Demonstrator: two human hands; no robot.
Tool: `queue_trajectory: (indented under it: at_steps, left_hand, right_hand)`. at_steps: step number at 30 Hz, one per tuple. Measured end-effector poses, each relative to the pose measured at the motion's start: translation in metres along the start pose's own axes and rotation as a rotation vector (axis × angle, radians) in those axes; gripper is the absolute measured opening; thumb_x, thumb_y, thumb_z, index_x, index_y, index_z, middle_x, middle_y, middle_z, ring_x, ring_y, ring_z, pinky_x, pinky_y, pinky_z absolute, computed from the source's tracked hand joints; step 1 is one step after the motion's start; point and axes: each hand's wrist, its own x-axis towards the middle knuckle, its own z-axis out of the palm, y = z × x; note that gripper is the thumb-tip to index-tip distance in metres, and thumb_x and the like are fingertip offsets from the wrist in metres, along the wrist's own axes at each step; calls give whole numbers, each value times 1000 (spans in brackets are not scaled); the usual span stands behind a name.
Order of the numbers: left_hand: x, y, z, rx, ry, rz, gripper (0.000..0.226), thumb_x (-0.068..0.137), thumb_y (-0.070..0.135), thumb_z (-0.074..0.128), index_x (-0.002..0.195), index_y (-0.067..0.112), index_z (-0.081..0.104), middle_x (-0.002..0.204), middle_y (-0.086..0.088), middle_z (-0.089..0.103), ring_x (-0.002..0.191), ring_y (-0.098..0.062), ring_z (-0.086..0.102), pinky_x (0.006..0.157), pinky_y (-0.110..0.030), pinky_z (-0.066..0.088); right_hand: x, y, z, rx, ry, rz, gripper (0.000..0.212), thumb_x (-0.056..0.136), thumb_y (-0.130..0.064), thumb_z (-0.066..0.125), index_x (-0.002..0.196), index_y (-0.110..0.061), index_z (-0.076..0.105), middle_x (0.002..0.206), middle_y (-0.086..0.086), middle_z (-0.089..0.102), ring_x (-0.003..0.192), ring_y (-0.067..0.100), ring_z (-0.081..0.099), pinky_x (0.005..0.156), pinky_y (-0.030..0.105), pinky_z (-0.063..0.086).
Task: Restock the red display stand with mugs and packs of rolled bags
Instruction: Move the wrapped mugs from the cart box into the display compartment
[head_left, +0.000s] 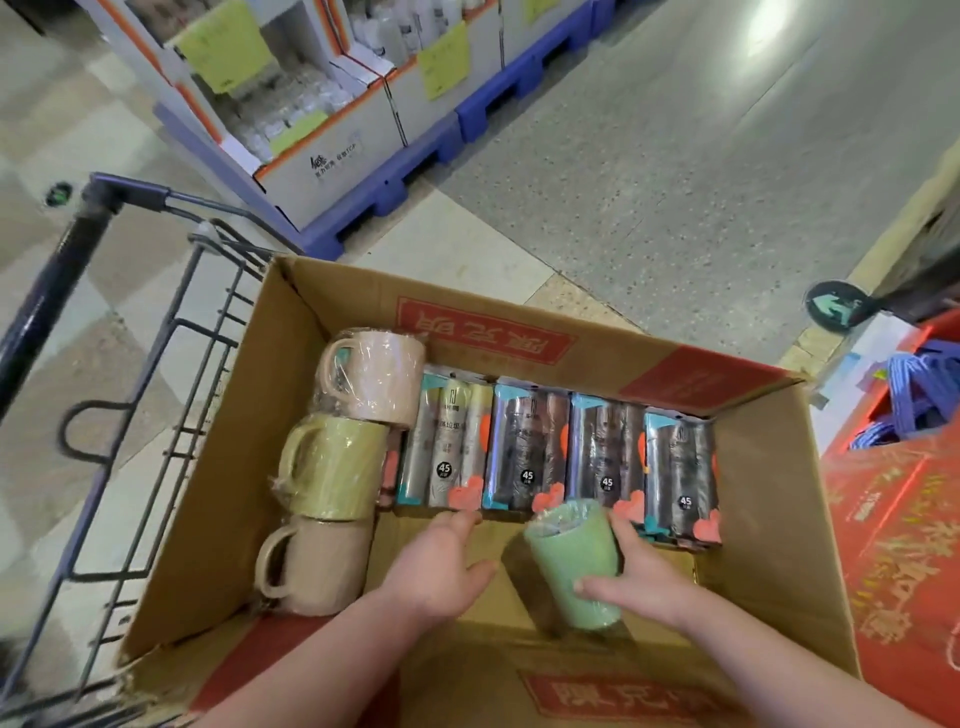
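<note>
Grips the green mug (571, 561) in the right hand (644, 582), holds the left hand (441, 564) spread and empty. Risks a slip on the glossy wrap (563, 519), then a chip against the other mugs (332, 467).

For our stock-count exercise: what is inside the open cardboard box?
Three film-wrapped mugs lie on their sides at the left. Four packs of rolled bags sit in a row, and the right hand holds a green mug. Whatever lies under the packs is covered.
</note>
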Motion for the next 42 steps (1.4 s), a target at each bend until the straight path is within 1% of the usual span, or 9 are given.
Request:
queue_trajectory:
  at_steps: [3, 7, 12, 16, 20, 25, 30, 34, 42]
  left_hand:
    - [-8, 2, -10, -315, 52, -30, 72, 87, 29, 65, 148, 28, 27, 145, -7, 43, 127, -22, 50, 105, -34, 42]
    - [-23, 2, -38, -712, 161, -59, 57, 95, 26, 56, 147, 22, 32, 136, 2, 51, 121, -14, 51, 103, -25, 38]
    - [-47, 0, -71, -1000, 224, -17, 44, 97, 37, 48, 140, 32, 43, 142, 7, 48, 127, -11, 45, 113, -39, 32]
    - [-70, -1, -84, -1293, 209, 81, 29, 99, 34, 44, 119, 30, 64, 116, 5, 69, 104, -12, 61, 93, -31, 50]
    - [-89, -19, -95, -1329, 290, 49, 28, 100, 13, 43, 116, 21, 65, 94, -4, 74, 76, -17, 61, 66, -29, 46]
    - [-113, -50, -106, -1257, 427, 51, 15, 96, 15, 53, 101, 10, 66, 84, -5, 72, 75, -15, 65, 64, -26, 50]
    - [-141, -74, -122, -1239, 670, 120, 14, 95, 10, 52, 85, 8, 62, 76, -11, 66, 65, -17, 62, 60, -29, 52]
    - [-154, -91, -138, -1185, 943, 111, 13, 95, 11, 53, 88, 12, 63, 75, -7, 65, 70, -23, 60, 63, -37, 53]
    - [-169, -109, -147, -1180, 1157, 49, 13, 95, 11, 53, 88, 17, 63, 81, -7, 64, 74, -22, 58, 68, -39, 48]
  right_hand:
    - [-17, -35, -2, 72, -14, -94, 90, 81, -21, 74, 147, -26, 13, 118, -16, 30, 126, 17, 39, 79, 8, 37]
    - [-29, -74, -1, 118, -65, -217, 113, 47, -54, 81, 138, -44, 16, 127, -16, 47, 116, 7, 50, 95, 19, 45]
    - [-46, -122, 8, 222, -193, -370, 91, 45, -44, 75, 126, -38, 34, 124, -13, 54, 106, 3, 60, 79, 23, 54]
    - [-54, -150, 22, 217, -256, -456, 93, 45, -38, 75, 130, -29, 38, 122, -5, 58, 98, 3, 65, 73, 21, 54]
    - [-60, -171, 36, 200, -320, -484, 96, 46, -36, 74, 134, -23, 38, 115, 3, 62, 81, 3, 68, 58, 15, 51]
    - [-54, -196, 57, 188, -323, -526, 94, 53, -42, 78, 138, -27, 40, 125, 1, 64, 112, 22, 63, 98, 50, 47]
    - [-37, -219, 68, 149, -200, -523, 68, 61, -47, 69, 126, -39, 50, 131, -6, 58, 115, 17, 60, 95, 39, 51]
    - [-17, -228, 84, -67, 13, -477, 30, 90, -27, 61, 119, -28, 58, 119, -4, 61, 107, 15, 60, 83, 26, 48]
    - [11, -234, 124, -338, 261, -280, 70, 80, -46, 70, 134, -13, 40, 115, 3, 52, 95, 17, 51, 79, 27, 43]
